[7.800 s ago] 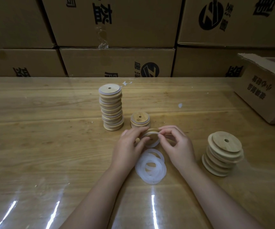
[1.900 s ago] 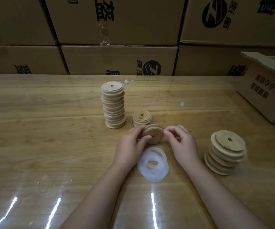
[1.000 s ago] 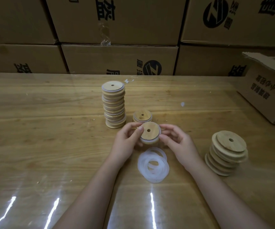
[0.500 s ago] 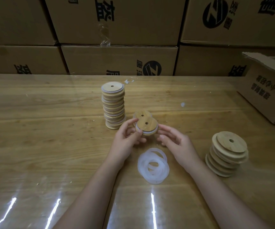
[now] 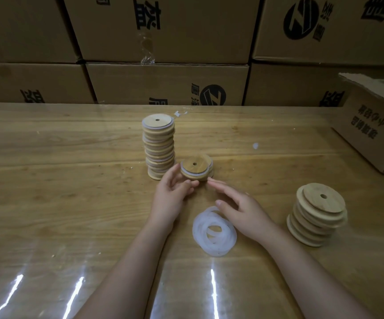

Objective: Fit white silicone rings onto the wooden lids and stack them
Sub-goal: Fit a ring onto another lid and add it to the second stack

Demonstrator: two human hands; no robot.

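Observation:
A wooden lid with a white ring fitted [image 5: 195,168] lies on top of the short stack of ringed lids [image 5: 211,168]. My left hand [image 5: 172,196] pinches its left and front rim between forefinger and thumb. My right hand [image 5: 239,209] is flat and relaxed just in front of the lid, fingertips close to its rim, holding nothing. A tall stack of ringed lids [image 5: 159,148] stands to the left of the short stack. A loose pile of white silicone rings [image 5: 214,231] lies near my right wrist. A leaning stack of bare wooden lids [image 5: 316,215] stands at the right.
The wooden table [image 5: 59,192] has a glossy clear cover. Stacked cardboard cartons [image 5: 165,84] form a wall along its far edge. An open carton [image 5: 370,130] sits at the back right corner. A small white scrap [image 5: 255,145] lies beyond the stacks.
Both hands finished fitting the ring, then my left hand carried the lid away from me onto the short stack. My right hand let go of it and flattened out.

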